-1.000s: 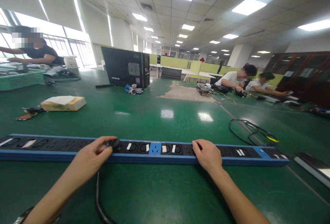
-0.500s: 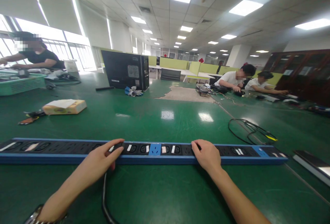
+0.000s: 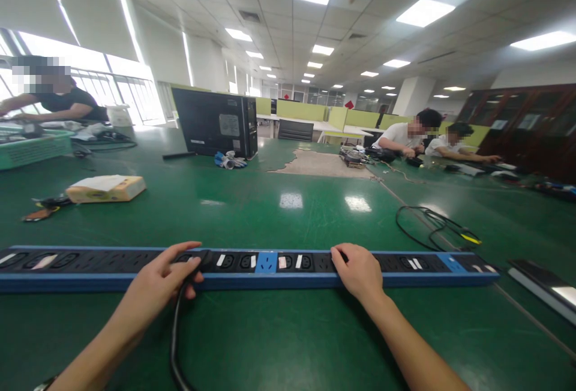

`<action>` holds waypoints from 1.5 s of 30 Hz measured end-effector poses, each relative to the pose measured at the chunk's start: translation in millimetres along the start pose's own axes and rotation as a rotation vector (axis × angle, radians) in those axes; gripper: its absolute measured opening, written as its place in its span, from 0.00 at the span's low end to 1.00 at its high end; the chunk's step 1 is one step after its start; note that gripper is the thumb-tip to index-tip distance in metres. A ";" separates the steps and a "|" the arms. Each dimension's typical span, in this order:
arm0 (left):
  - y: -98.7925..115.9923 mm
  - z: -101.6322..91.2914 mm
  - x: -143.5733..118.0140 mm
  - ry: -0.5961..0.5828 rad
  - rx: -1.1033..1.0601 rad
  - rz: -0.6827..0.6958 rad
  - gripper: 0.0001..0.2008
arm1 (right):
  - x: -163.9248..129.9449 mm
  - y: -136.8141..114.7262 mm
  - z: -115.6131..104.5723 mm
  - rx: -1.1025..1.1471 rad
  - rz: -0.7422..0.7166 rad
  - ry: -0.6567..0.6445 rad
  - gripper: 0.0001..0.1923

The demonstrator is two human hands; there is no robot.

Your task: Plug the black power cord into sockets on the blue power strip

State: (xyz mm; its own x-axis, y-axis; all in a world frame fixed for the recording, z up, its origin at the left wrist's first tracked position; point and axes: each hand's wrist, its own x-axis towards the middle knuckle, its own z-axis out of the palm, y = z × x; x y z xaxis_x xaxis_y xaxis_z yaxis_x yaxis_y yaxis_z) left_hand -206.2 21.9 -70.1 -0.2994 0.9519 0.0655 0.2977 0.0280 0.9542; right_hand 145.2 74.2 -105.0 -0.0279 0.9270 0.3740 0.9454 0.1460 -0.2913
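A long blue and black power strip (image 3: 288,280) lies across the green table, its sockets facing up. Left of its middle sits a black plug (image 3: 206,260), with a thick black cable (image 3: 176,343) running down toward me. My left hand (image 3: 164,277) is beside this plug, thumb and index finger apart, the thumb tip close to it; whether they touch I cannot tell. The remaining fingers are partly hidden near the cable. Right of the middle, my right hand (image 3: 360,271) grips the strip with bent fingers, its fingertips partly hidden.
A coiled black cable (image 3: 425,229) lies behind the strip's right part, a dark flat device (image 3: 542,286) beyond its end. Farther back are a tissue pack (image 3: 108,189), a computer case (image 3: 211,121), gloves (image 3: 230,160) and a green basket (image 3: 36,150). Several people work around the table.
My left hand has shifted left along the strip, uncovering more of the plug. My right hand stays at the same place on the strip. The view has shifted slightly.
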 end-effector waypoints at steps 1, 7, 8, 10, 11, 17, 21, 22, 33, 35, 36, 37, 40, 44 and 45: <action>0.9 -0.7 -1.0 0.002 -0.007 0.012 0.28 | 0.1 0.3 0.1 -0.001 -0.001 0.002 0.18; 12.8 0.8 -5.2 0.043 -0.304 0.019 0.25 | 0.7 -0.8 0.7 -0.028 0.001 0.012 0.18; 15.2 6.0 -6.4 0.036 -0.359 0.028 0.25 | 0.8 -1.4 0.7 -0.034 -0.002 0.012 0.18; 18.9 22.3 -10.0 -0.035 -0.403 0.028 0.26 | 0.9 -2.2 0.7 -0.044 -0.004 0.013 0.18; 20.1 32.5 -12.2 -0.089 -0.398 0.019 0.27 | 0.9 -2.4 0.7 -0.046 -0.003 0.012 0.18; 18.4 81.4 -21.9 -0.299 -0.278 -0.038 0.27 | 0.7 -0.5 1.6 -0.036 -0.005 0.005 0.18; 17.2 85.9 -21.7 -0.320 -0.235 -0.048 0.30 | 0.7 -0.1 2.0 -0.026 -0.016 0.011 0.18; 18.0 85.6 -21.1 -0.319 -0.229 -0.049 0.30 | 0.7 -0.2 1.9 -0.025 -0.015 0.013 0.18; 23.0 79.4 -11.0 -0.234 0.095 0.198 0.22 | 0.0 -0.9 1.1 -0.025 -0.014 0.015 0.18; 22.6 78.6 -9.8 -0.199 0.107 0.210 0.19 | 0.6 -0.3 1.8 -0.027 -0.017 0.019 0.18; 22.5 78.6 -9.3 -0.197 0.116 0.205 0.18 | 0.8 0.1 2.2 -0.028 -0.019 0.019 0.18; 22.4 79.0 -8.9 -0.212 0.125 0.192 0.18 | 1.0 0.4 2.5 -0.027 -0.021 0.018 0.18; 22.5 82.1 -9.3 -0.275 0.136 0.161 0.20 | 1.0 1.2 3.0 -0.022 -0.026 0.015 0.18; 23.5 86.3 -12.2 -0.310 0.187 0.168 0.20 | 0.0 1.3 3.4 -0.017 -0.025 0.017 0.18; 24.0 86.5 -12.8 -0.319 0.200 0.158 0.20 | -0.1 1.3 3.6 -0.016 -0.023 0.017 0.18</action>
State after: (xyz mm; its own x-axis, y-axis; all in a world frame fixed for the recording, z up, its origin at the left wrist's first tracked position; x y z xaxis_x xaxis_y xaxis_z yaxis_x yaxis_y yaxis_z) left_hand -116.8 36.8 -73.2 0.0509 0.9952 0.0831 0.4974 -0.0975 0.8620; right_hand 145.3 75.5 -108.6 -0.0446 0.9175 0.3953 0.9498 0.1616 -0.2679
